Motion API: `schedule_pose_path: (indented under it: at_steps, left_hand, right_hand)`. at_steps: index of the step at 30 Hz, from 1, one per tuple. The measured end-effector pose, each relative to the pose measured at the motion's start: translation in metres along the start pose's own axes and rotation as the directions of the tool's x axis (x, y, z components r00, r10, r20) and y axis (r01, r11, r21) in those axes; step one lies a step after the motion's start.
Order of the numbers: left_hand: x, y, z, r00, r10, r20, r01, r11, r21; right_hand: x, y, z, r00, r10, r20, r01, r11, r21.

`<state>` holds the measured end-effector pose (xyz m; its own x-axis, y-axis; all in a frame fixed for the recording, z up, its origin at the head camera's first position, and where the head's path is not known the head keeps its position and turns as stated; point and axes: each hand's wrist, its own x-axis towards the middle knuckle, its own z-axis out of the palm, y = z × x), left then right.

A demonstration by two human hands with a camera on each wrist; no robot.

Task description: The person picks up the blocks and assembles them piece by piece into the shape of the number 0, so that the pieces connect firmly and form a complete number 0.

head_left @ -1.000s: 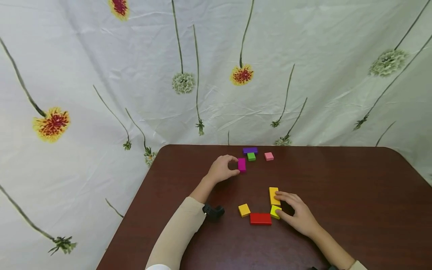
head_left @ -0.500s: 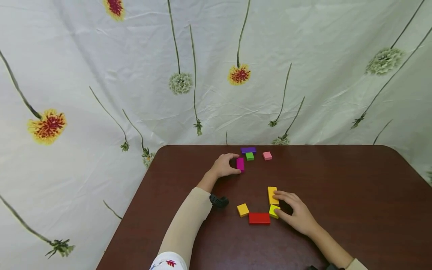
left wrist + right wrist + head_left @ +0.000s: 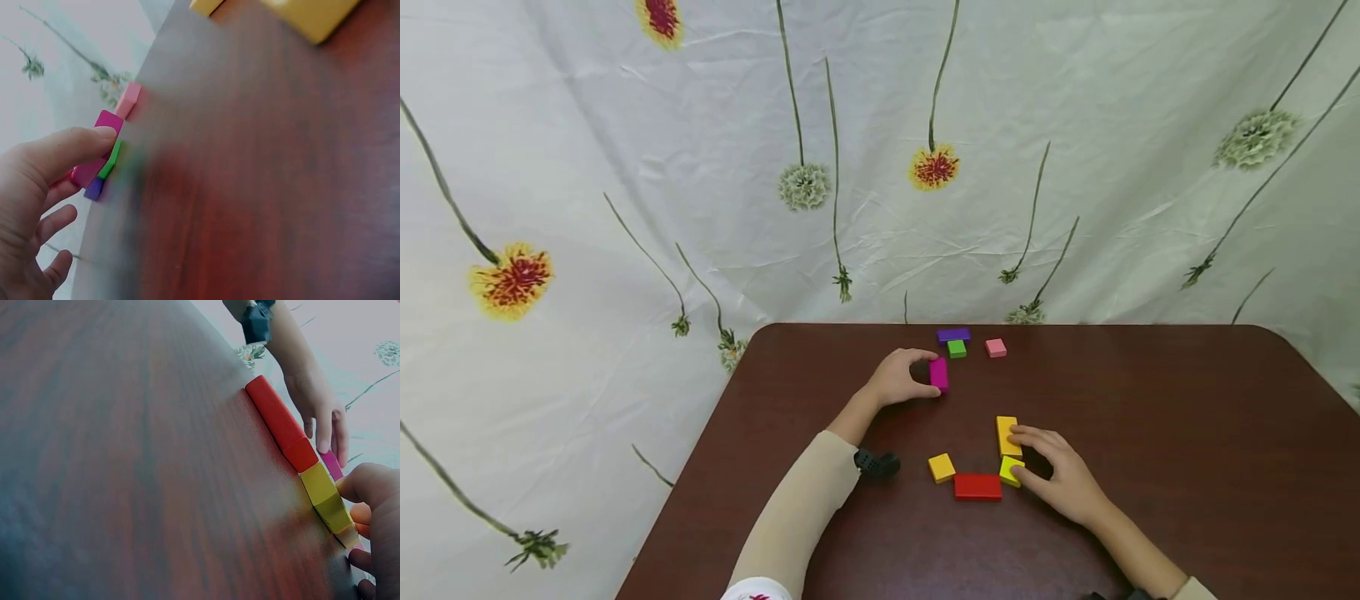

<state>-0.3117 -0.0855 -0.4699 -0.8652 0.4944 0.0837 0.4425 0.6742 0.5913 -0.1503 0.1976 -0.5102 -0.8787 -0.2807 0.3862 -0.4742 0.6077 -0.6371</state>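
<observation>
My left hand [image 3: 896, 377] pinches a magenta block [image 3: 939, 375] between thumb and fingers; in the left wrist view the thumb lies on the magenta block [image 3: 109, 122]. My right hand [image 3: 1066, 477] has its thumb at a bright yellow block [image 3: 1011, 471] and its fingertips on an orange-yellow block [image 3: 1008, 436] just behind it. A red block [image 3: 977, 487] meets the bright yellow one at its left, also seen in the right wrist view as a red block [image 3: 275, 415] beside the yellow block [image 3: 326, 499]. A square orange-yellow block [image 3: 942, 467] stands at the red block's left end.
Near the far edge of the brown table [image 3: 1150, 417] lie a purple block [image 3: 953, 336], a green block [image 3: 957, 348] in front of it and a pink block [image 3: 996, 347] to their right. A flowered cloth [image 3: 715, 125] hangs behind the table.
My left hand has moved slightly nearer with the magenta block, which now sits farther from the green and purple blocks. The right hand has stayed at the yellow blocks.
</observation>
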Motion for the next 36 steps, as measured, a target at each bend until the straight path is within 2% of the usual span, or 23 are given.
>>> schedule_pose_path:
  at_steps: [6, 14, 19, 26, 31, 36]
  left_hand:
    - [-0.018, 0.009, 0.002, 0.998, 0.062, -0.001, -0.062, 0.998, -0.026]
    - [-0.039, 0.020, 0.008, 0.996, 0.089, 0.019, -0.087, 0.995, -0.058]
    - [-0.050, 0.024, 0.013, 0.993, 0.117, 0.023, -0.116, 0.993, -0.038]
    - [-0.064, 0.023, 0.019, 0.993, 0.118, 0.020, -0.117, 0.993, -0.013]
    - [-0.070, 0.022, 0.020, 0.993, 0.117, 0.000, -0.117, 0.993, 0.020]
    - [-0.075, 0.021, 0.021, 0.995, 0.104, -0.002, -0.104, 0.994, 0.017]
  right_hand:
    - [0.000, 0.001, -0.001, 1.000, 0.008, 0.008, -0.008, 1.000, 0.007]
    - [0.000, 0.001, -0.001, 1.000, 0.002, -0.001, -0.002, 1.000, 0.006]
    - [0.000, 0.001, 0.000, 1.000, 0.000, -0.001, 0.000, 1.000, -0.006]
    - [0.000, 0.002, 0.000, 1.000, 0.013, 0.011, -0.014, 1.000, 0.015]
    - [0.000, 0.003, 0.000, 1.000, 0.016, 0.015, -0.016, 1.000, 0.021]
    - [0.000, 0.002, 0.000, 1.000, 0.013, 0.014, -0.013, 1.000, 0.024]
